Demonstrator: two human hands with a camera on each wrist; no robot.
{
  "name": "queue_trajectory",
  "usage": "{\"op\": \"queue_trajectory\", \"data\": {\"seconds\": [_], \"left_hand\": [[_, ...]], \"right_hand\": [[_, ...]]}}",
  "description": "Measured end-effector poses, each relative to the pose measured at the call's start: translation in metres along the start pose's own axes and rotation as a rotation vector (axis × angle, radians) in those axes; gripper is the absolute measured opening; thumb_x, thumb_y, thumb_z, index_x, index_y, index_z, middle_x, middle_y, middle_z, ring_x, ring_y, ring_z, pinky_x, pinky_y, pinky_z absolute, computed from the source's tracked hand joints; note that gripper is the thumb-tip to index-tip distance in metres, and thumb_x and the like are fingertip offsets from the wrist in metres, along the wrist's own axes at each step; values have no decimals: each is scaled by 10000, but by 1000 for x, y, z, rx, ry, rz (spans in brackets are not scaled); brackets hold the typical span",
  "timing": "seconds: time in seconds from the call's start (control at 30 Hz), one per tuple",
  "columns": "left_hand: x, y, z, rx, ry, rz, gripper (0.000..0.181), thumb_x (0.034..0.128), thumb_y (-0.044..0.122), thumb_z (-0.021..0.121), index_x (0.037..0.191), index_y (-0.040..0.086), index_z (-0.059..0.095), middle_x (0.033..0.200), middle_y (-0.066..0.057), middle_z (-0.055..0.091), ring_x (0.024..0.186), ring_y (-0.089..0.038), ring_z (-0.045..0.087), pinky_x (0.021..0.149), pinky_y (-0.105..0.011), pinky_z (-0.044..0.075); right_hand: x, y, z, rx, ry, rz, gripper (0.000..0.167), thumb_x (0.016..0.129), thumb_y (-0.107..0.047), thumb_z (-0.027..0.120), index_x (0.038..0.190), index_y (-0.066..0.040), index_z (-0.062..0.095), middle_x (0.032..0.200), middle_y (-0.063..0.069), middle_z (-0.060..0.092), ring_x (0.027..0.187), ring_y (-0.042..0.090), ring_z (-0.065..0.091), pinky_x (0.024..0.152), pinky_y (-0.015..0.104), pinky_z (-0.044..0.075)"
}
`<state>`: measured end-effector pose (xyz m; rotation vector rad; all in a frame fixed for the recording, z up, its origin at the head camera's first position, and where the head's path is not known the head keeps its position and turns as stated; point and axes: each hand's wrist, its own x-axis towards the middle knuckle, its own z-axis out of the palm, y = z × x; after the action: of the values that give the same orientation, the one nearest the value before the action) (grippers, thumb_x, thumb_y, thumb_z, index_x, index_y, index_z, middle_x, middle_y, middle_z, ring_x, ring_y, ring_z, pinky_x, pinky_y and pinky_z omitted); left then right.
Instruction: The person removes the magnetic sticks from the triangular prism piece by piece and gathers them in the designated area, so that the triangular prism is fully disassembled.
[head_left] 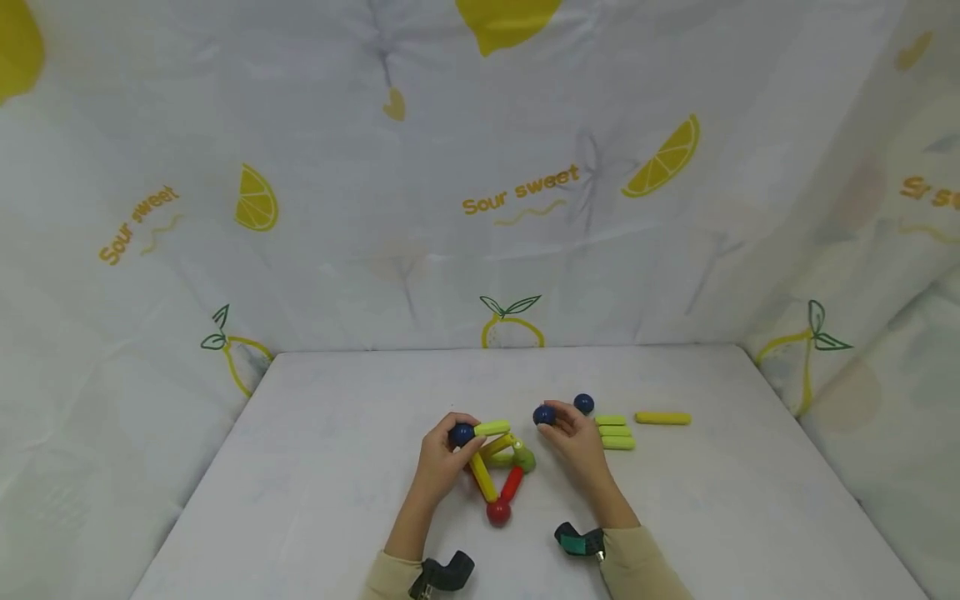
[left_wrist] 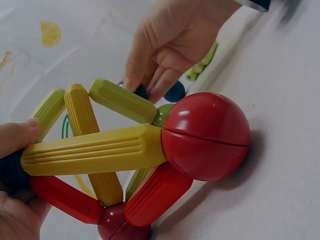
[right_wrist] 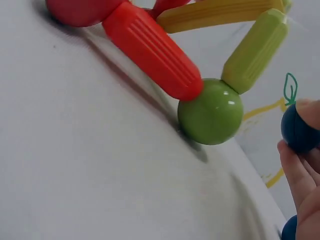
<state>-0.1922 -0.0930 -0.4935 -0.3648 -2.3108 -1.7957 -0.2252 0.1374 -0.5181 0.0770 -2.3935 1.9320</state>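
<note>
My left hand [head_left: 435, 467] grips a blue ball [head_left: 462, 434] at the top of a frame of sticks and balls standing on the table. Below it, a yellow stick [left_wrist: 95, 151] runs down to a glossy red ball [left_wrist: 206, 136]. Red sticks [right_wrist: 152, 51] and a green ball [right_wrist: 210, 111] form other parts of the base, along with a second, darker red ball [left_wrist: 122, 223]. A light green stick [right_wrist: 256, 50] rises from the green ball. To the right of the frame, my right hand [head_left: 583, 446] pinches another blue ball [right_wrist: 300, 129] between thumb and fingers, apart from the frame.
A loose blue ball [head_left: 583, 404] lies just behind my right hand. Several light green sticks [head_left: 618, 443] lie side by side to its right, and a single yellow stick [head_left: 663, 418] is farther right. A lemon-print cloth [head_left: 420, 275] hangs behind the white table [head_left: 315, 483].
</note>
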Motion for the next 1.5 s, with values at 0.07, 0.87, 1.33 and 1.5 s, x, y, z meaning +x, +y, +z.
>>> {"op": "queue_trajectory", "data": {"seconds": [0.07,0.87,1.33,1.5], "left_hand": [[-1,7,-1,4,-12,-3,218,856,90,689,1050,46,600,1068,-145,632,887,-167,577,676,-179,548],[-3,25,-4,-9,-48,-46,301,860,79,682,1128,-14,582,1175,-203,607,1023,-302,605,874,-298,551],[0,-2,-2,-17,-43,12,410,839,232,721,1152,7,582,1173,-114,623,1048,-263,610,918,-335,530],[0,-1,-1,-22,-44,-7,368,833,175,725,1146,37,590,1190,-155,613,1056,-263,610,923,-352,528]], "right_hand": [[3,4,3,-41,15,-10,452,863,-177,696,1273,-51,554,1350,157,531,1242,283,531,986,322,465],[35,18,21,-478,145,-117,429,897,-113,605,1292,26,512,1302,235,543,1250,368,489,1053,485,407],[30,13,20,-527,134,-134,520,905,-121,598,1373,30,428,1395,224,466,1315,362,421,1091,494,357],[21,6,14,-509,133,-142,552,922,-174,583,1415,-20,387,1438,174,432,1341,330,393,1102,491,346]]}}
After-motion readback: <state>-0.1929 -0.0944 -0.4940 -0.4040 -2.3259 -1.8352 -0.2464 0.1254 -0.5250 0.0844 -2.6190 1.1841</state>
